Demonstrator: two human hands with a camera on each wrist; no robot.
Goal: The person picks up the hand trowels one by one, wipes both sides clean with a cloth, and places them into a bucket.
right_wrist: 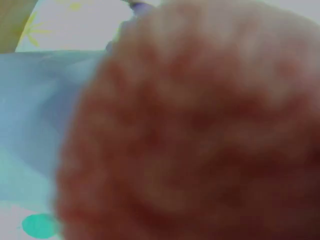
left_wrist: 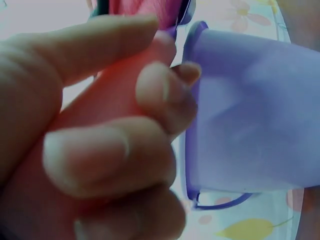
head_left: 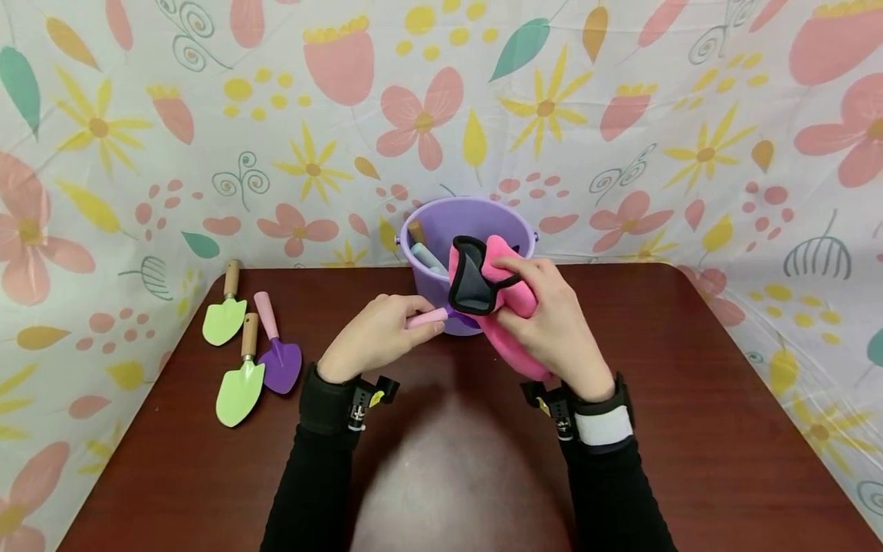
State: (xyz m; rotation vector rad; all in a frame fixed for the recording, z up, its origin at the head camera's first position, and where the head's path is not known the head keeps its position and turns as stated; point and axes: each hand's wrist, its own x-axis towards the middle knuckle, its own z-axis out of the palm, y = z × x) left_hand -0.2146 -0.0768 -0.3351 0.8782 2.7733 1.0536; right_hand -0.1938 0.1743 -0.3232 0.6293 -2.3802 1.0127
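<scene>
My left hand (head_left: pixel 386 333) grips the pink handle (head_left: pixel 429 317) of a small garden tool. A bit of its purple end shows in the head view; the rest is hidden behind pink cloth. In my right hand (head_left: pixel 555 326) is a soft pink cloth pouch (head_left: pixel 507 345) with a black-edged, grey-lined opening (head_left: pixel 474 287) facing the tool. Behind both hands stands a purple bucket (head_left: pixel 422 280), holding a light-blue item (head_left: pixel 429 259) and a wooden handle (head_left: pixel 416 232). A blurred pinkish mass (right_wrist: pixel 190 140) fills most of the right wrist view.
On the table's left lie two green trowels (head_left: pixel 224 320) with wooden handles and a purple trowel (head_left: pixel 281 366) with a pink handle. The brown table (head_left: pixel 690 429) meets a flower-print cloth (head_left: pixel 621 153) behind it and at its sides.
</scene>
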